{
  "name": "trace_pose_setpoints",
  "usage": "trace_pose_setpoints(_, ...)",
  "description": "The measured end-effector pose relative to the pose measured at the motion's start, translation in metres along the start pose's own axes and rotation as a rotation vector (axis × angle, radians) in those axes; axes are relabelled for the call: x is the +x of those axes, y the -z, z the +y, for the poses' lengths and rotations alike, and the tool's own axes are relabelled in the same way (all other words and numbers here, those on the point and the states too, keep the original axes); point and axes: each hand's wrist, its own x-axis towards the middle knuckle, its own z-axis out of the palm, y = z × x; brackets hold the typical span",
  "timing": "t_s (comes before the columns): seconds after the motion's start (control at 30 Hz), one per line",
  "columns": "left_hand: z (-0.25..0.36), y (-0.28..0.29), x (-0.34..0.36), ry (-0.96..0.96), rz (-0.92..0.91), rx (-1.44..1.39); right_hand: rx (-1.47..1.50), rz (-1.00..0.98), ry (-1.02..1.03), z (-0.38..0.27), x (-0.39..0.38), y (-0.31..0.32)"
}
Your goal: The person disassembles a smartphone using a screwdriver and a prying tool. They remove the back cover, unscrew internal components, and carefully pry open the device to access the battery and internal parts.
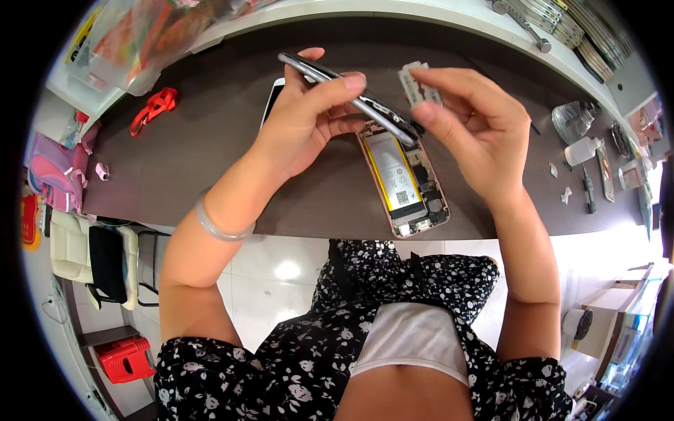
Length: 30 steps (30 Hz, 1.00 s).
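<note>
My left hand [309,116] is closed around a dark phone [354,98] with a silver edge, tilted on its side above the table. Along the phone's lower right edge, a gap shows between its layers. Between the thumb and fingers of my right hand [477,119] is a razor blade [414,81], held a little apart from the phone. Beneath both hands lies an opened phone [393,168] with its battery and inner parts exposed. A white phone [272,98] rests on the table, partly hidden behind my left hand.
The dark table [203,168] carries a red strap [154,109] at left. A glass jar [572,121], a white bottle [583,151] and a screwdriver [588,189] are at right. A raised white shelf [330,8] borders the far side, with a plastic bag [133,49] on it.
</note>
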Motion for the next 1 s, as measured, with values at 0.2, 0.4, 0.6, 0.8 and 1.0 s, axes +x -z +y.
trace_pose_setpoints(0.2, 0.002, 0.011, 0.007, 0.122, 0.004, -0.178, -0.078, -0.054, -0.190, 0.003, 0.007, 0.016)
trace_pose_setpoints(0.4, 0.003, 0.018, 0.015, 0.232, 0.010, -0.388, -0.272, -0.343, -0.314, -0.004, 0.029, 0.027)
trace_pose_setpoints(0.6, 0.001, 0.018, 0.014, 0.249, 0.021, -0.398, -0.530, -0.322, 0.076, 0.038, 0.021, 0.040)
trace_pose_setpoints(0.8, 0.000, 0.016, 0.011, 0.215, 0.104, -0.395, -0.490, -0.564, 0.108, 0.036, 0.021, 0.049)
trace_pose_setpoints(1.0, 0.002, -0.003, 0.012, 0.270, 0.271, -0.412, -0.377, -0.701, 0.045, 0.030, 0.013, 0.045)
